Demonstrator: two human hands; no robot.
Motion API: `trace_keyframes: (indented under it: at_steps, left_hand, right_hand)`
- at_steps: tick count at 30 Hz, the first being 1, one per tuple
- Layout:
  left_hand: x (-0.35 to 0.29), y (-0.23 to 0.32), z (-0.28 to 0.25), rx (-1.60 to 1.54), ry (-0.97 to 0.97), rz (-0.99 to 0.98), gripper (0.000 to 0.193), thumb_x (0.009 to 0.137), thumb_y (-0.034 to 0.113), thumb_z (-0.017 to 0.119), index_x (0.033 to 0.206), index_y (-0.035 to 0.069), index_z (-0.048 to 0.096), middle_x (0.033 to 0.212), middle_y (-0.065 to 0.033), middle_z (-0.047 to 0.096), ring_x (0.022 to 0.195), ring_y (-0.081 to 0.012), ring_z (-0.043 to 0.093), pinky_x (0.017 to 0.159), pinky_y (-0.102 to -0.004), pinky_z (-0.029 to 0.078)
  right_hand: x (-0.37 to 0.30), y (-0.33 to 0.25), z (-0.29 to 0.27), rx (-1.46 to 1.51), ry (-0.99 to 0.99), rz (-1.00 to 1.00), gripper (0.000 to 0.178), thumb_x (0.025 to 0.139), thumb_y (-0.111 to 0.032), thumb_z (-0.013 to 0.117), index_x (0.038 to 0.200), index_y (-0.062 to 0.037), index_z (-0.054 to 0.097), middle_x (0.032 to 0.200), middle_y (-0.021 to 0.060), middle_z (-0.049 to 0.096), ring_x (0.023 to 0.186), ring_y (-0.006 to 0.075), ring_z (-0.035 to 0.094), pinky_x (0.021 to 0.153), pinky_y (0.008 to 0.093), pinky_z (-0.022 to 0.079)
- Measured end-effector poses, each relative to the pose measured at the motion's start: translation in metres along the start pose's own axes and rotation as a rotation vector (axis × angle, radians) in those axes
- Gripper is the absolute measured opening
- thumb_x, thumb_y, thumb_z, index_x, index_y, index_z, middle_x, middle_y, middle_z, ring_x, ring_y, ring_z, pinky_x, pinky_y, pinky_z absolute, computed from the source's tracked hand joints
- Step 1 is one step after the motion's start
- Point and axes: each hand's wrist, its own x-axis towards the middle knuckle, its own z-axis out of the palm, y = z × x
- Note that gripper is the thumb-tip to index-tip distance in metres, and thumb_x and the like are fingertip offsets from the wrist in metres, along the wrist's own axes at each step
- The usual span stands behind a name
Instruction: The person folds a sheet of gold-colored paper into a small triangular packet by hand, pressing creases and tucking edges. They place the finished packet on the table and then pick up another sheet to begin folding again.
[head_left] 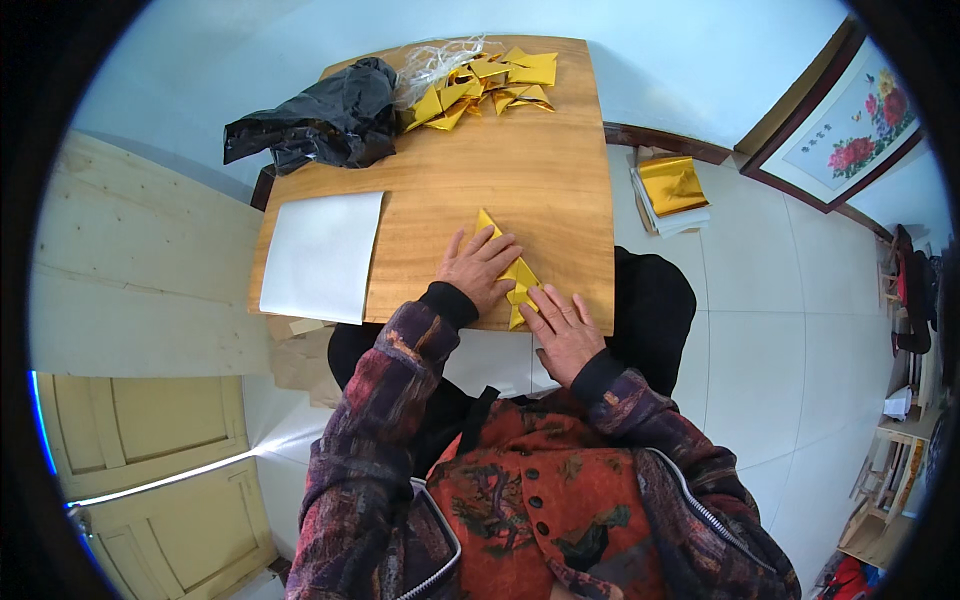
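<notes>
A folded piece of gold foil paper [519, 272] lies slantwise near the front edge of the wooden table [440, 215]. My left hand [478, 268] rests flat across its upper part, fingers stretched out. On its lower right end press the extended fingers of my right hand [566, 332], also flat. Parts of the paper are hidden under both hands. To the left of my hands is a stack of silvery-white sheets [322, 255]. A heap of folded gold paper pieces [490, 85] sits at the table's far edge.
A crumpled black plastic bag [340, 118] lies at the far left of the table, beside tangled clear plastic strands [440, 65]. On the floor to the right stands a stack of paper topped with gold sheets [673, 185]. A framed flower picture [850, 120] leans farther right.
</notes>
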Motion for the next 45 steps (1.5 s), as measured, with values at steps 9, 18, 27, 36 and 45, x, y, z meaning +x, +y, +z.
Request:
trace_keyframes:
  at_steps: [9, 18, 27, 36, 45]
  left_hand:
    - [-0.027, 0.013, -0.004, -0.165, 0.037, -0.148, 0.06, 0.079, 0.03, 0.072, 0.134, 0.015, 0.053, 0.138, -0.0071, 0.047, 0.137, -0.0291, 0.036, 0.111, -0.0543, 0.025]
    - [-0.034, 0.0, -0.008, -0.264, 0.114, -0.077, 0.049, 0.075, 0.014, 0.074, 0.122, 0.01, 0.06, 0.129, -0.0111, 0.054, 0.12, -0.0323, 0.051, 0.1, -0.0403, 0.041]
    - [-0.024, -0.006, -0.004, -0.408, 0.327, -0.202, 0.01, 0.079, 0.009, 0.07, 0.088, 0.008, 0.071, 0.084, -0.0086, 0.069, 0.081, -0.0298, 0.064, 0.074, -0.0383, 0.052]
    - [-0.009, -0.003, 0.0, -0.448, 0.377, -0.303, 0.011, 0.08, 0.016, 0.072, 0.086, 0.007, 0.07, 0.079, -0.0109, 0.067, 0.075, -0.0307, 0.063, 0.067, -0.0393, 0.051]
    - [-0.017, -0.008, 0.006, -0.514, 0.415, -0.203, 0.008, 0.078, 0.012, 0.072, 0.086, 0.009, 0.07, 0.082, -0.0102, 0.067, 0.08, -0.0314, 0.062, 0.072, -0.0396, 0.05]
  right_hand:
    - [0.0, 0.013, -0.017, 0.232, 0.074, 0.026, 0.034, 0.082, -0.014, 0.064, 0.115, -0.005, 0.062, 0.135, 0.0106, 0.052, 0.13, 0.0323, 0.045, 0.108, 0.0487, 0.034]
    - [0.02, 0.018, -0.014, 0.41, 0.25, 0.081, 0.026, 0.076, -0.003, 0.07, 0.099, -0.0037, 0.061, 0.124, 0.0153, 0.059, 0.118, 0.0348, 0.054, 0.099, 0.0425, 0.043]
    - [0.032, 0.013, -0.011, 0.661, 0.279, 0.34, 0.028, 0.078, -0.001, 0.067, 0.105, -0.005, 0.06, 0.11, 0.0114, 0.063, 0.108, 0.0312, 0.057, 0.093, 0.0379, 0.046]
    - [0.034, 0.012, -0.005, 0.14, 0.384, -0.061, 0.022, 0.077, -0.004, 0.068, 0.099, -0.0065, 0.067, 0.117, 0.0066, 0.058, 0.109, 0.0312, 0.054, 0.092, 0.0394, 0.046]
    - [0.026, 0.012, -0.007, 0.075, 0.263, 0.02, 0.027, 0.079, -0.011, 0.07, 0.106, -0.0121, 0.068, 0.13, 0.0072, 0.053, 0.125, 0.0323, 0.044, 0.101, 0.0447, 0.04]
